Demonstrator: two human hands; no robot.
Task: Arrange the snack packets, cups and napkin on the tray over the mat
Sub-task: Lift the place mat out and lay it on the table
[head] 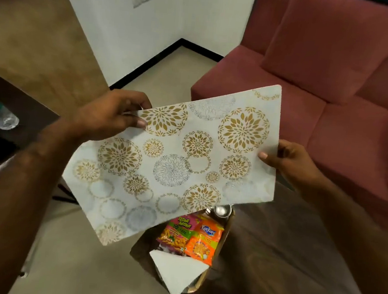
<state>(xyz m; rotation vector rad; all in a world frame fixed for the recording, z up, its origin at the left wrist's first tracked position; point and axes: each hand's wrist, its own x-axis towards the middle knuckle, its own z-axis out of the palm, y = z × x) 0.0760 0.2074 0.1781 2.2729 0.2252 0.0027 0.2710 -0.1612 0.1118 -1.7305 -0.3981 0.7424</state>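
The left hand (110,115) and right hand (291,161) each pinch the patterned mat (181,169) between thumb and curled fingers (140,123), at opposite edges. Below the fingers, the snack packets (191,239) and napkin (176,273) lie in the tray (226,230).

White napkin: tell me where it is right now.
In the head view the white napkin sits bottom centre in the tray, right below the snack packets and lower in frame than the held-up mat.
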